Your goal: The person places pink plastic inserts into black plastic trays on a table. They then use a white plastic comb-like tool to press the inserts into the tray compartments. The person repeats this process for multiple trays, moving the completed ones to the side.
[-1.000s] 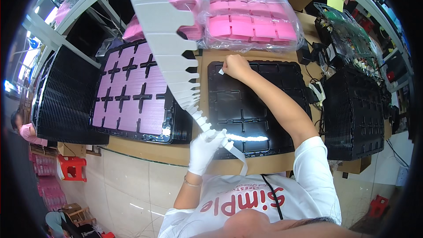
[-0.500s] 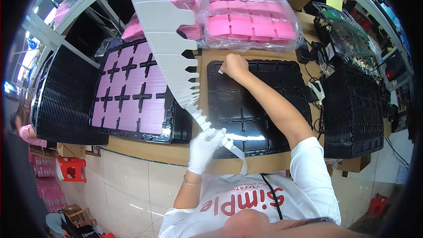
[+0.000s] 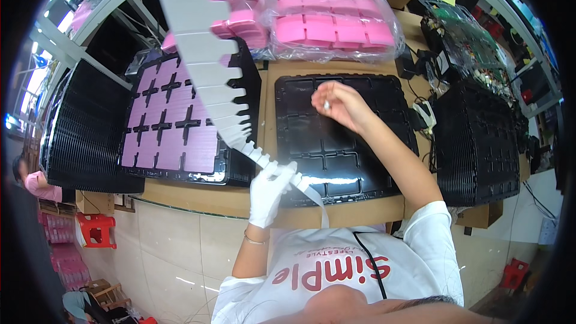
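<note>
My left hand (image 3: pixel 269 197), in a white glove, is closed around the lower part of a long white strip (image 3: pixel 195 54) with notches along one edge. The strip rises from the glove toward the upper left, and its narrow tail hangs down over the table's near edge. My right hand (image 3: pixel 341 105) is bare, its fingers curled over the far part of a black plastic tray (image 3: pixel 300 135) with cross-shaped ridges. A small white piece (image 3: pixel 326 105) shows at the fingers; its kind is too small to make out.
To the left stands a tray stack holding pink sheets (image 3: pixel 174 114), beside a tall pile of black trays (image 3: pixel 84 129). Pink parts in a clear plastic bag (image 3: pixel 333 21) lie at the back. More black trays (image 3: pixel 480 150), cables and circuit boards (image 3: pixel 465 39) crowd the right side.
My right hand has come nearer from the tray's far left corner, moved right and turned its palm side into view. The white strip has shifted left with my left hand.
</note>
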Demonstrator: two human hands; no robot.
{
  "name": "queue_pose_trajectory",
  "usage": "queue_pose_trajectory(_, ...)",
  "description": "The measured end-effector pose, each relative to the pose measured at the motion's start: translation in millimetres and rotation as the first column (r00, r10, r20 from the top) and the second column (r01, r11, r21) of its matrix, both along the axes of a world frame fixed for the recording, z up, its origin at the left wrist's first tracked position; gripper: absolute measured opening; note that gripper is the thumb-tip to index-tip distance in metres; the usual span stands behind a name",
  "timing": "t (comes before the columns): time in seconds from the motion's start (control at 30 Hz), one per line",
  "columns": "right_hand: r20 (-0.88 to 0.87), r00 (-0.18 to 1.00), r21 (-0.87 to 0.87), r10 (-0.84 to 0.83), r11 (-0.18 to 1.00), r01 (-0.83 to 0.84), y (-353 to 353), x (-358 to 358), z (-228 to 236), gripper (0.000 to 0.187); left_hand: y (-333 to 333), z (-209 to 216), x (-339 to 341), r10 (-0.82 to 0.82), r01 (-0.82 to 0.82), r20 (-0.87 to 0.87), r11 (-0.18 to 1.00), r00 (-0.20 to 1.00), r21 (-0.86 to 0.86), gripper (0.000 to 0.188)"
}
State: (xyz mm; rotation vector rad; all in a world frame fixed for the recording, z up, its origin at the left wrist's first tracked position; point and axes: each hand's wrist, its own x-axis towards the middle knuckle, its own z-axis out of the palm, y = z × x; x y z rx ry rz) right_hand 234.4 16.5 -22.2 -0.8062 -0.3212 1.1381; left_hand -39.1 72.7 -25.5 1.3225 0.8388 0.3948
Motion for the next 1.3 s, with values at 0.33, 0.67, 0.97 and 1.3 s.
queue_pose_trajectory(0.33,0.809,0.587,-0.166,-0.001,0.959,0.23,-108.4,-139.6,-0.5,0.008,-29.4,23.4,14.1,0.001,0.006,0.083,0.996,0.997,-0.088,0.018)
queue_pose_trajectory(0.67,0.857,0.514,-0.043,0.022,0.999,0.029,-96.3,-128.5,5.6,0.007,-12.3,10.0,-31.7,0.005,-0.005,0.002,1.0,1.0,-0.014,0.02)
queue_pose_trajectory(0.97,0.932,0.039,-0.354,0.361,0.927,-0.123,-50.0,-123.6,-15.8,0.011,-15.7,-6.6,-51.2,0.006,-0.009,-0.046,0.997,0.999,-0.073,0.024)
queue_pose_trajectory(1.3,0.884,-0.034,-0.467,0.467,0.873,-0.143,-37.2,-120.2,-16.1,0.017,-15.8,-14.5,-50.8,-0.019,0.016,-0.058,0.998,0.998,-0.065,0.036)
